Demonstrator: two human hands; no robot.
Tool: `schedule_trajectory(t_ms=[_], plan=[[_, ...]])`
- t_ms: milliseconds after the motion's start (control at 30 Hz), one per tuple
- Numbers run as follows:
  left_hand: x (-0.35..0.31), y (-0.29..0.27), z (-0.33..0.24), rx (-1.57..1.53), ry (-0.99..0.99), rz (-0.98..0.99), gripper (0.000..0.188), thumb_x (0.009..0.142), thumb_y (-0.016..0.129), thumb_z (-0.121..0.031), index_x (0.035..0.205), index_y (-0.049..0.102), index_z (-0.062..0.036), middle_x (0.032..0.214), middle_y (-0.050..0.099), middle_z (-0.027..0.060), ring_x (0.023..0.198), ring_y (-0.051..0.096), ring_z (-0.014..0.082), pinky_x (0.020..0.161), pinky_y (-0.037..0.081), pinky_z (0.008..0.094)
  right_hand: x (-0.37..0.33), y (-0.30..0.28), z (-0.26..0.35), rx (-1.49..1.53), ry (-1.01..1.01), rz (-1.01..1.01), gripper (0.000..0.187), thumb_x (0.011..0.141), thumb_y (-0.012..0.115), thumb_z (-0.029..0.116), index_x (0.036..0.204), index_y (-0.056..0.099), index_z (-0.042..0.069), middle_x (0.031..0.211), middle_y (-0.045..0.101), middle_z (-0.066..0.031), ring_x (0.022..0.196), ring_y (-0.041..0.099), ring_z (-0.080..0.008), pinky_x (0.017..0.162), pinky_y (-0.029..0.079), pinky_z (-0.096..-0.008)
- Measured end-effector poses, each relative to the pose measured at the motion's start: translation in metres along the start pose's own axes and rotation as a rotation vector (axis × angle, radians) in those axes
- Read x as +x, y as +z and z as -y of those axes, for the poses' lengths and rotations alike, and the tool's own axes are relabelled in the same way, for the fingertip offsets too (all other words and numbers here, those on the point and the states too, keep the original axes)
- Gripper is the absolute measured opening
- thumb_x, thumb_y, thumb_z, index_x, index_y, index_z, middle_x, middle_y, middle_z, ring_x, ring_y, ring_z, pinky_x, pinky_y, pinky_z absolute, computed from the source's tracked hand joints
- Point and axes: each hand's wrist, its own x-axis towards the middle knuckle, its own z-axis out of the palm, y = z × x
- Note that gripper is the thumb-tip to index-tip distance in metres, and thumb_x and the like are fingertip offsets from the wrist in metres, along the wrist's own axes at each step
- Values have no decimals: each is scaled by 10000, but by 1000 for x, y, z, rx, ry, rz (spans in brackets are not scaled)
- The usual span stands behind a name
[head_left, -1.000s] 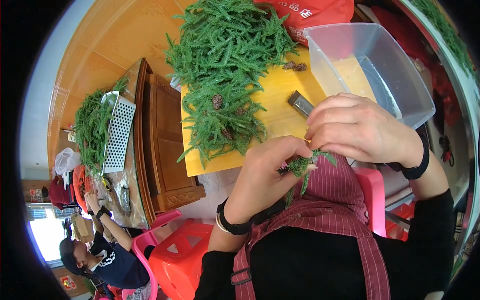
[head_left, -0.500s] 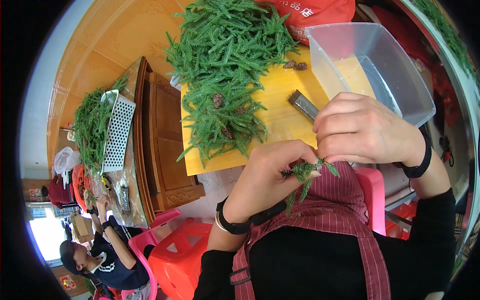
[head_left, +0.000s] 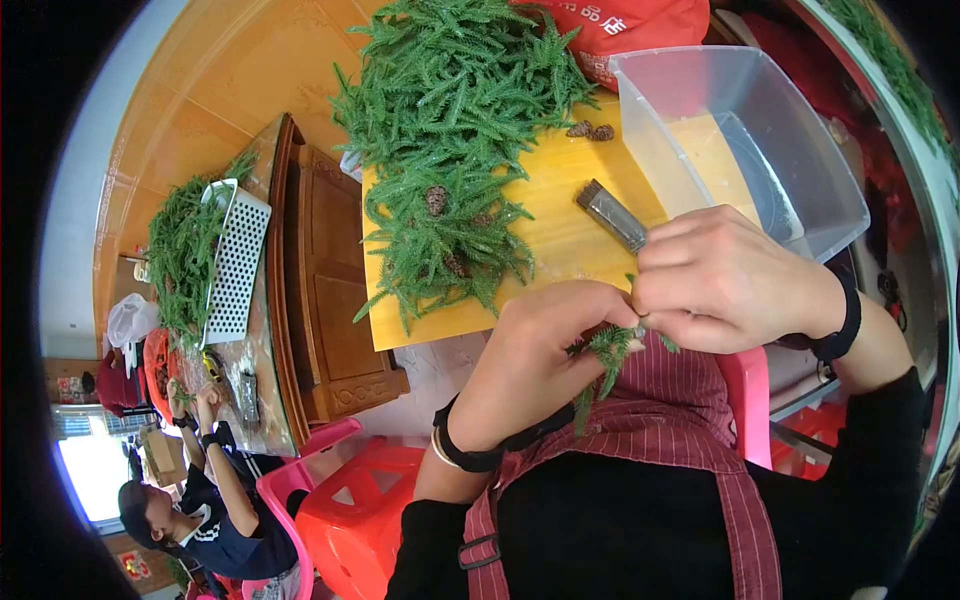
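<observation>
Working at close range, a person in a wine-red striped apron (head_left: 660, 400) brings both bare hands together at the near edge of a yellow tabletop (head_left: 560, 240). The left hand (head_left: 550, 345) is curled nearly closed, thumb and forefinger pinching a small green fir sprig (head_left: 610, 352) whose needled tips hang below the fingers. Fingertips meeting it from the other side, the right hand (head_left: 725, 280) is bent inward with thumb and forefinger pressed close; what lies between them is hidden. Just beyond the right hand's knuckles rests a bundle of thin dark rods (head_left: 612, 215), and past that hand stands a clear plastic bin (head_left: 652, 125). Farther out from both hands sit two loose pine cones (head_left: 590, 131) and a red bag (head_left: 635, 35). Ahead of the left hand spreads a heap of fir sprigs (head_left: 460, 100), more cones nestled at its near end. Far to the left hand's left, a co-worker (head_left: 235, 530) sits near a white perforated basket (head_left: 240, 265).
</observation>
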Motion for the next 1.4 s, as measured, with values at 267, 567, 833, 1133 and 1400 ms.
schedule_trajectory(t_ms=[267, 567, 833, 1133, 1400], plan=[[-2, 1, 6, 130, 109, -178, 228, 648, 732, 5, 834, 603, -20, 866, 644, 87, 788, 626, 194, 701, 481, 276, -2, -11, 6, 526, 572, 122, 174, 779, 605, 172, 747, 501, 36, 647, 497, -53, 572, 461, -185, 508, 357, -296], [1, -10, 10, -257, -147, 102, 255, 642, 764, -2, 833, 594, -13, 826, 622, 27, 775, 579, 106, 710, 448, 229, -1, -15, -2, 7, -53, -2, 317, 656, 694, 147, 954, 611, 80, 991, 576, -68, 919, 559, -264, 747, 477, -366], [1, -9, 18, -342, -63, 136, 249, 648, 752, 12, 837, 592, -19, 820, 611, 20, 719, 561, 74, 640, 435, 205, -1, -16, -4, -45, -95, 52, 262, 652, 694, 158, 894, 621, 88, 955, 597, -16, 945, 565, -219, 755, 456, -342], [4, -12, 13, -311, -91, 177, 250, 648, 752, 10, 841, 596, -15, 806, 615, 23, 650, 556, 63, 548, 422, 193, 0, -15, -3, -72, -132, 43, 230, 704, 679, 249, 847, 623, 78, 859, 596, -8, 857, 577, -212, 716, 456, -330], [3, -7, 11, -345, -37, 143, 236, 666, 746, 6, 844, 593, -14, 823, 625, 39, 599, 538, 53, 494, 400, 187, -1, -11, -2, -147, -189, -47, 230, 685, 689, 266, 768, 603, 70, 751, 559, -23, 724, 578, -202, 608, 460, -300]])
